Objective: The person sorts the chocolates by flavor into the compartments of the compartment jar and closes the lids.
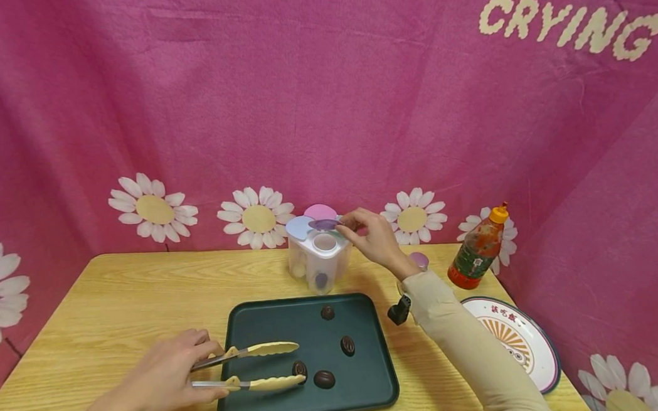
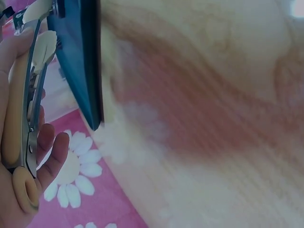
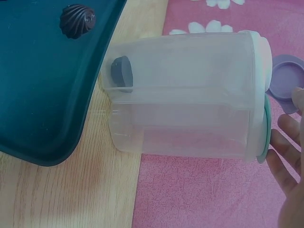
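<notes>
My left hand [image 1: 172,372] holds tongs [image 1: 272,348] with cream scalloped tips, spread apart over the dark green tray [image 1: 313,406]. The lower tip overlaps a dark chocolate [image 1: 299,368] in the head view; whether they touch I cannot tell. Other chocolates [image 1: 324,379] lie on the tray. Behind it stands a clear divided container [image 1: 297,256] with coloured flip lids. Between thumb and finger, my right hand [image 1: 373,237] pinches its raised purple lid [image 3: 287,78], and the round opening below is uncovered. A dark piece [image 3: 122,73] sits at the bottom of one compartment.
A sauce bottle [image 1: 475,253] with a yellow cap stands at the back right of the wooden table [image 1: 158,285]. Nearer me is a patterned plate [image 1: 533,364]. A purple-topped item [image 1: 420,260] is partly hidden behind my right forearm. A pink flowered curtain [image 1: 323,105] closes off the back.
</notes>
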`<state>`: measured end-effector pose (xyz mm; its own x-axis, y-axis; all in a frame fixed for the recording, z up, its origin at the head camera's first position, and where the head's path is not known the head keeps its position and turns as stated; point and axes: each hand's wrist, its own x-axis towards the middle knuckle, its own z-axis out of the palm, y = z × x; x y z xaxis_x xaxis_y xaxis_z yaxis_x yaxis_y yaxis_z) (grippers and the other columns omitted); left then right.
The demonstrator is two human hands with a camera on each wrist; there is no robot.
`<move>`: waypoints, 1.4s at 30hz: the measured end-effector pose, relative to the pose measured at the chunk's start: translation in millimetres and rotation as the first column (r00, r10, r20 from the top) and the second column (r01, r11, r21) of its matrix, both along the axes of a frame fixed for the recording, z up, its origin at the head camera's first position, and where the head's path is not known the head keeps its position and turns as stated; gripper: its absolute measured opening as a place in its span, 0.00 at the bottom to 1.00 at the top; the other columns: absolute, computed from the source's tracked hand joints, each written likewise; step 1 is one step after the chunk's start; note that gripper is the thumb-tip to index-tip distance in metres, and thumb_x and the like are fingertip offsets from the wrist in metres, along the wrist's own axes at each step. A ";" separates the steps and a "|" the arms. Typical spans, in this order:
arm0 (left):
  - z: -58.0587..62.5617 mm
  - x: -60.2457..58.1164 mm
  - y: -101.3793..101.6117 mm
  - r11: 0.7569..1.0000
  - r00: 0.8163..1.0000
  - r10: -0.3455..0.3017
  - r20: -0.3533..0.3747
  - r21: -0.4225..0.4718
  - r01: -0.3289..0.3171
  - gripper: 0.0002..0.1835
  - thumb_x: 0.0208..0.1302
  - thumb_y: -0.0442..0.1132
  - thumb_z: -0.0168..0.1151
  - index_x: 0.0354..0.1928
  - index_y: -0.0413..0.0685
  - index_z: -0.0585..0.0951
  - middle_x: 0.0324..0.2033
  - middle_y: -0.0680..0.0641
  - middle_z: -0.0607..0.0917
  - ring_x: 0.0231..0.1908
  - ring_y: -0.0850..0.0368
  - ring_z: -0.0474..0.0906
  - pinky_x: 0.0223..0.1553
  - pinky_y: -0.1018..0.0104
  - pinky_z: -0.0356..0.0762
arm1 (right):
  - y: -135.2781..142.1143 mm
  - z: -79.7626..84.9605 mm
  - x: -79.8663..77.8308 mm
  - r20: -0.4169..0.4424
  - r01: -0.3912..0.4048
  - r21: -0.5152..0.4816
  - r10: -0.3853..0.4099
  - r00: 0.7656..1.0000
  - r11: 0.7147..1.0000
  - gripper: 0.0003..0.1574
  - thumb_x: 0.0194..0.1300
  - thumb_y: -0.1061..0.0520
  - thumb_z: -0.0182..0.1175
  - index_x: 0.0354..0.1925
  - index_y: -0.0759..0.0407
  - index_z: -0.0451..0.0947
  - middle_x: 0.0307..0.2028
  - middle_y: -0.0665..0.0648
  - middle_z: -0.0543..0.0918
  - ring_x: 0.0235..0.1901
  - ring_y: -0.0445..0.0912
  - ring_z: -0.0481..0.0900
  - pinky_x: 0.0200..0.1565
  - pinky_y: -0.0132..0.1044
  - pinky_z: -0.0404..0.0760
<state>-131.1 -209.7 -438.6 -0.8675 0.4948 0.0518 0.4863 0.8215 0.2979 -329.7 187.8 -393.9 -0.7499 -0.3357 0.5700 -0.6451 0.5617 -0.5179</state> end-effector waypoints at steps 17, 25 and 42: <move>-13.7 4.6 3.8 0.998 1.000 -0.024 -0.020 0.057 0.025 0.27 0.53 0.77 0.70 0.44 0.68 0.85 0.33 0.64 0.72 0.31 0.72 0.63 0.27 0.74 0.62 | 0.9 -0.3 0.1 -0.020 0.003 -0.003 -0.003 1.000 1.000 0.10 0.68 0.56 0.72 0.42 0.61 0.87 0.38 0.60 0.90 0.36 0.51 0.87 0.43 0.53 0.89; -12.6 4.1 5.6 0.999 1.000 -0.020 0.000 0.047 0.020 0.28 0.54 0.77 0.70 0.45 0.67 0.86 0.31 0.64 0.71 0.30 0.72 0.62 0.26 0.74 0.62 | 1.1 -0.2 -0.2 -0.019 -0.001 -0.004 0.001 1.000 1.000 0.10 0.68 0.56 0.72 0.42 0.61 0.87 0.37 0.60 0.90 0.36 0.51 0.88 0.43 0.55 0.89; -11.7 3.7 7.3 0.999 1.000 -0.011 0.004 0.047 0.011 0.26 0.54 0.75 0.71 0.45 0.67 0.85 0.32 0.63 0.73 0.31 0.71 0.64 0.28 0.73 0.62 | -0.2 -0.2 0.3 -0.035 0.014 0.009 -0.014 0.999 1.000 0.10 0.68 0.55 0.72 0.42 0.60 0.87 0.37 0.58 0.90 0.36 0.49 0.88 0.42 0.45 0.89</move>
